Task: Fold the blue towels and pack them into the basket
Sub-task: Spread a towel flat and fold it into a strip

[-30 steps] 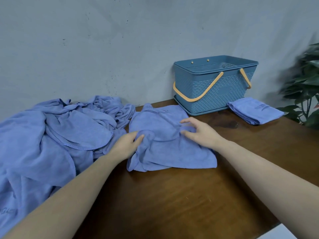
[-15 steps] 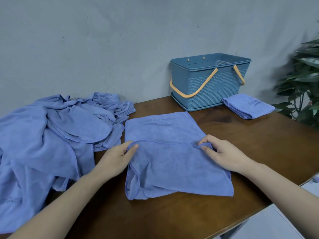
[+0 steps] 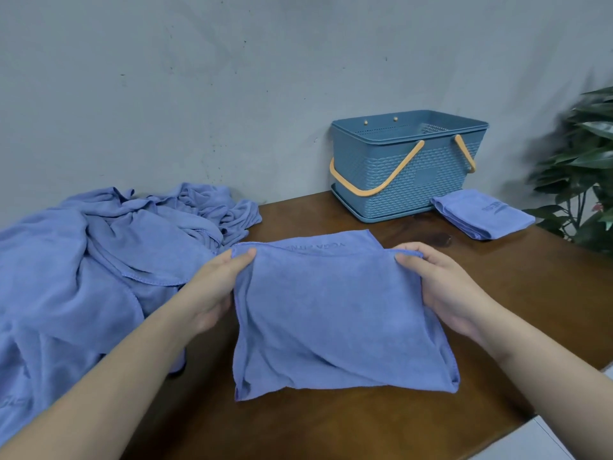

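Surface (image 3: 348,423): dark brown wood, glossy, with a darker patch near its far side.
Wall (image 3: 232,78): plain grey, scuffed and speckled, directly behind the surface.
Plant (image 3: 583,167): green and leafy, at the right edge, partly blurred.
Floor (image 3: 544,439): pale strip at the bottom right corner.

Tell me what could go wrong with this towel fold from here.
The towel is held only by pinches of the left hand and right hand at its lifted edge; the rumpled lower layers could fold crooked. It might also snag the unfolded pile close beside it.
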`<state>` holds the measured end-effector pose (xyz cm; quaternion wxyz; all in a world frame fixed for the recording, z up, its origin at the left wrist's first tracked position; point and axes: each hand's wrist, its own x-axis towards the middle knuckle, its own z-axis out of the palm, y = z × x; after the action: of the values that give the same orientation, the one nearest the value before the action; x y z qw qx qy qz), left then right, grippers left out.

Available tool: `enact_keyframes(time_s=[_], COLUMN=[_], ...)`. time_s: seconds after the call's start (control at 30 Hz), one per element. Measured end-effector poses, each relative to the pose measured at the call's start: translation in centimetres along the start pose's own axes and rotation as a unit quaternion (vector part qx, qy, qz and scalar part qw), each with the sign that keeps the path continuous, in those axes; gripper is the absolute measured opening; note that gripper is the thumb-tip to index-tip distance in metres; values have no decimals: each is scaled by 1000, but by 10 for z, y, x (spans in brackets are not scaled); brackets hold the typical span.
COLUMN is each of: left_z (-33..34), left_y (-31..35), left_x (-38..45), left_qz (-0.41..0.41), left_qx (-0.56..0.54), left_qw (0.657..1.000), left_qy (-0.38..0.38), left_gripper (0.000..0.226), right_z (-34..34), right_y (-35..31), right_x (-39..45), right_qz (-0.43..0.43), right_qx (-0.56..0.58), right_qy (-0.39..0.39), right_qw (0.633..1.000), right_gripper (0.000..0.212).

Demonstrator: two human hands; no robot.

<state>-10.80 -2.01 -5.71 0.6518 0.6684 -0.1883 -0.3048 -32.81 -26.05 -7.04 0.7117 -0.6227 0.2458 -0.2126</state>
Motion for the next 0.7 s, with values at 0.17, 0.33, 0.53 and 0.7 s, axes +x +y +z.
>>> enact_keyframes(time_s=[0.17, 0.33, 0.53, 0.7], left_z=[-3, -2, -5, -7], left_y=[5, 0, -35, -47], left_x=[43, 89, 93, 91], left_qz=[23, 105, 184, 223], left_qx=[10, 124, 346, 381], left_qw=[999, 975, 914, 895], left_qy=[42, 149, 107, 61], left_gripper=[24, 29, 11, 23], right_z=[15, 19, 12, 3], right_y=[-16, -19, 4, 28], right_x=[37, 88, 125, 125], right_qz=[-10, -91, -125, -96], right_qx=[35, -126, -366, -451], right_qy=[50, 106, 75, 61], right_qw=[998, 982, 919, 886], right_gripper=[14, 12, 20, 13])
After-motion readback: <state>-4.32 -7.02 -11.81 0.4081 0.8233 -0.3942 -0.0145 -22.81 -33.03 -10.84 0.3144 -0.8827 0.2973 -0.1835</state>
